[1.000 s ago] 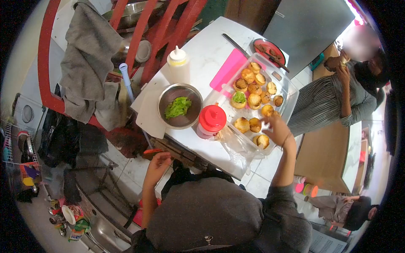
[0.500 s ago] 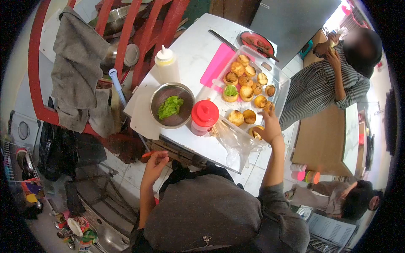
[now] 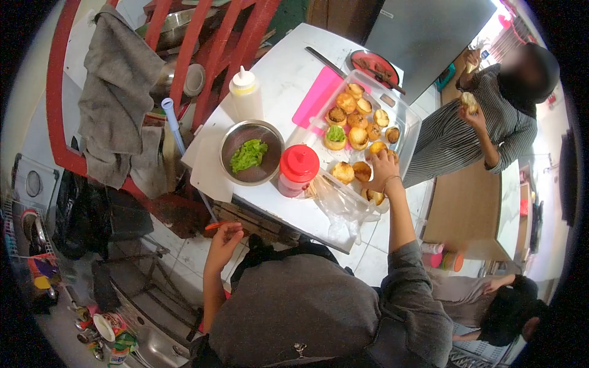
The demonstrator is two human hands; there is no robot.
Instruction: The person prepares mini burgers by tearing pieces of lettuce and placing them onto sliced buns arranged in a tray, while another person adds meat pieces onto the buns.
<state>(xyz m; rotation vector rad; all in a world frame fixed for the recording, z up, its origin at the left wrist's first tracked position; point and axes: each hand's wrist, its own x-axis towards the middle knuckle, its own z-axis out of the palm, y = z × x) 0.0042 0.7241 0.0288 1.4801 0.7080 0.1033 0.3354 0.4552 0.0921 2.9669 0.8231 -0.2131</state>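
Observation:
My right hand [image 3: 385, 168] reaches over a clear plastic tray [image 3: 410, 113], its fingers closing around a toasted bun half [image 3: 377, 147] on the tray's near right side; the fingertips are partly hidden. Several more browned bun halves [image 3: 359, 137] lie about it, one topped with green lettuce [image 3: 335, 134]. Low at the left, off the table edge, my left hand [image 3: 224, 240] pinches a thin orange-red handle [image 3: 215, 225]; what it belongs to cannot be made out.
A steel bowl [image 3: 277, 134] with lettuce [image 3: 249, 156], a red-capped bottle [image 3: 299, 168] and a white squeeze bottle [image 3: 245, 98] stand on the table. Behind lie a knife [image 3: 325, 62], a pink board [image 3: 316, 95] and a red plate [image 3: 386, 60]. Two other people [image 3: 515, 98] are at the right.
My right hand has moved away from me, from the tray's near corner onto a bun half, and its fingers have drawn together. The left hand has barely moved. The standing person's hands have parted.

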